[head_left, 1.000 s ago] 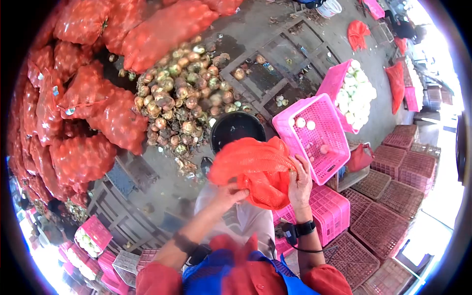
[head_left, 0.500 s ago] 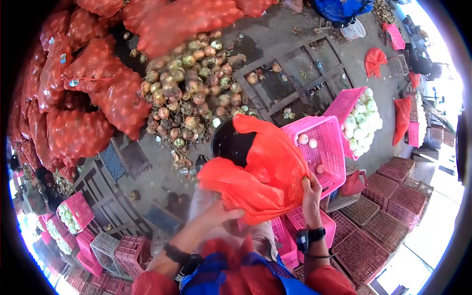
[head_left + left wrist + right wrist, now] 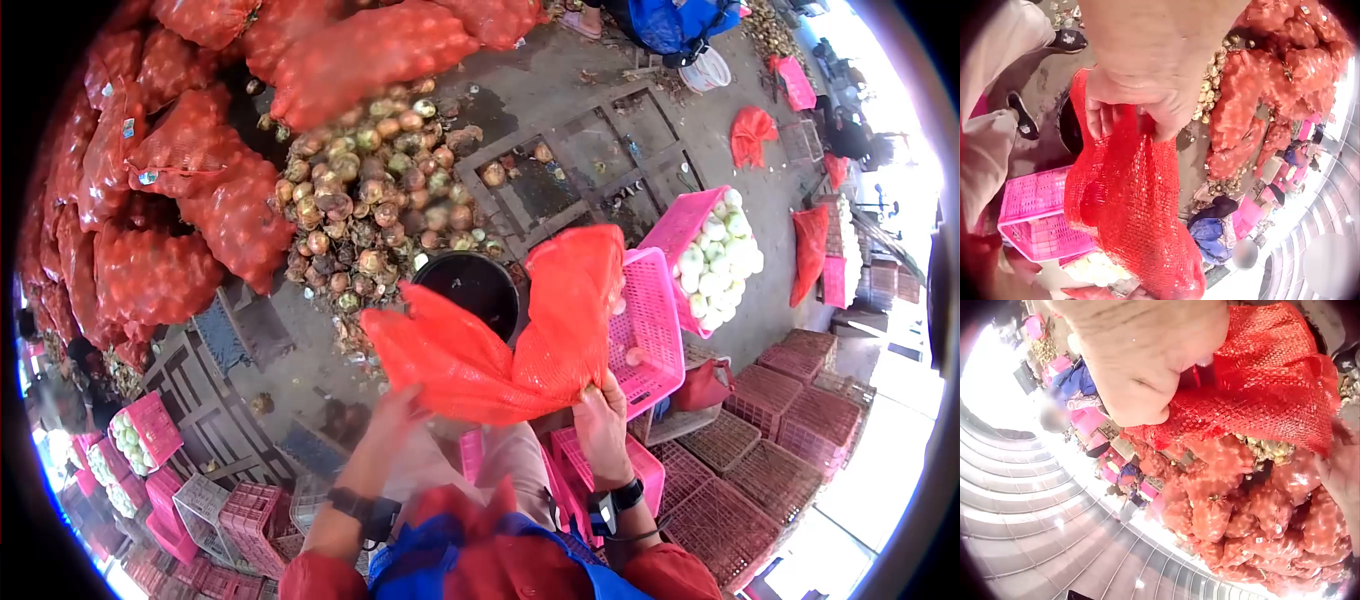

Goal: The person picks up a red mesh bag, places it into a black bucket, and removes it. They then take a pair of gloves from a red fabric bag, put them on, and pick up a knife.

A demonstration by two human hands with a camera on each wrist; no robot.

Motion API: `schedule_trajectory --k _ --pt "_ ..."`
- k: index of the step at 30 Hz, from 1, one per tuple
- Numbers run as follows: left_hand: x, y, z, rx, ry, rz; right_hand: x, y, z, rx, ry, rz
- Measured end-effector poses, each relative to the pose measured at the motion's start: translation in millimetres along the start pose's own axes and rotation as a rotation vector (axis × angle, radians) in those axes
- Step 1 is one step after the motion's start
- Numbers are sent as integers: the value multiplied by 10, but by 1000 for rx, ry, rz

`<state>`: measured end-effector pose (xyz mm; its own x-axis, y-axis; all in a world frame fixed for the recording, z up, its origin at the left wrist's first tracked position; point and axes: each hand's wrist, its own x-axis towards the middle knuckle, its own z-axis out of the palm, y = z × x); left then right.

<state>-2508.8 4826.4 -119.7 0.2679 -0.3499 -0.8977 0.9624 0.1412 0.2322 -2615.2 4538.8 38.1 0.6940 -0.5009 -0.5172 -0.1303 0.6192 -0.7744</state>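
A limp red mesh bag [image 3: 500, 360] is stretched between my two hands over my lap, its two ends flopping away from me. At its left edge is my left hand [image 3: 395, 420], blurred in the head view. The left wrist view shows that hand's fingers and thumb [image 3: 1138, 94] gripping the mesh. My right hand [image 3: 602, 425] pinches the bag's right edge, knuckles bent over the net in the right wrist view [image 3: 1141, 369]. Just beyond the bag stands a black bucket [image 3: 465, 290], partly covered by it. A pink crate [image 3: 655, 340] with a few onions is at the right.
Loose onions [image 3: 370, 190] lie heaped on the floor ahead, beside full red onion sacks [image 3: 165, 260]. Another pink crate [image 3: 680, 225] brims with peeled onions [image 3: 722, 255]. Stacked crates [image 3: 725, 520] line the right side. A wooden pallet [image 3: 590, 150] lies on the floor.
The bunched bag has been spread wider between my hands, and its folds now flop forward over the bucket. My left hand has moved left and up; my right hand keeps its hold.
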Motion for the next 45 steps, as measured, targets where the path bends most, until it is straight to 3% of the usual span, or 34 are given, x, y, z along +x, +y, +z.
schedule_trajectory --k 2,4,6,8,10,12,13,14,16,17,18,19,20,22,26,29,33,35,37,39,40,42,43,44,45 --pt "-38 87 13 -141 19 32 -98 129 -52 59 -48 32" --pt "-125 275 60 -447 -129 149 -172 299 -131 164 -127 86" --pt "-200 447 60 -465 -174 167 -168 648 -341 120 -73 97" --pt "-237 519 -11 -484 -211 179 -61 1269 -915 -609 -223 169" --pt "-210 556 -98 -382 -212 303 13 1465 -970 -560 -240 190" --pt "-99 428 -306 -241 -172 262 60 1505 -1107 -1510 -259 245" --pt "-69 344 -417 -97 -134 218 17 1787 -1367 -1614 -254 69" --pt "-62 257 -448 -99 -129 212 36 1423 -974 -1320 -72 90" --pt "-5 68 -358 258 -60 299 211 1294 -772 -839 -93 -1" --pt "-113 122 -228 492 -106 387 288 1091 -545 -844 -87 0" --pt "-195 100 -158 490 -110 383 347 791 -223 -535 -191 142" --pt "-263 60 -104 691 -190 478 406 604 16 -222 -292 275" --pt "-344 34 -35 892 -270 572 461 556 144 -225 -290 273" --pt "-663 97 248 1003 -365 679 521 520 349 -56 -187 482" --pt "-879 154 455 1284 -539 919 283 577 634 -308 -218 480" --pt "-827 105 432 1349 -599 947 196 764 644 -918 -313 132" --pt "-932 219 400 1467 -758 749 -53 598 477 -725 -245 265" --pt "-816 93 -42 1334 -804 122 -192 344 442 -648 -312 194" --pt "-934 266 -387 891 -483 50 -286 150 435 -665 -393 235" --pt "-772 584 -448 460 -500 184 -362 63 540 -606 -481 312" --pt "-846 728 -328 467 -507 177 -374 7 656 -601 -470 309" --pt "-1132 1025 -76 -180 -464 310 -343 -82 902 -484 -593 362" --pt "-1110 1061 -232 -170 -469 302 -314 -84 983 -635 -661 387" --pt "-1076 1113 -516 -155 -334 185 -294 -14 991 -628 -647 385" --pt "-1054 1149 -666 -140 -199 73 -254 80 973 -665 -806 258"
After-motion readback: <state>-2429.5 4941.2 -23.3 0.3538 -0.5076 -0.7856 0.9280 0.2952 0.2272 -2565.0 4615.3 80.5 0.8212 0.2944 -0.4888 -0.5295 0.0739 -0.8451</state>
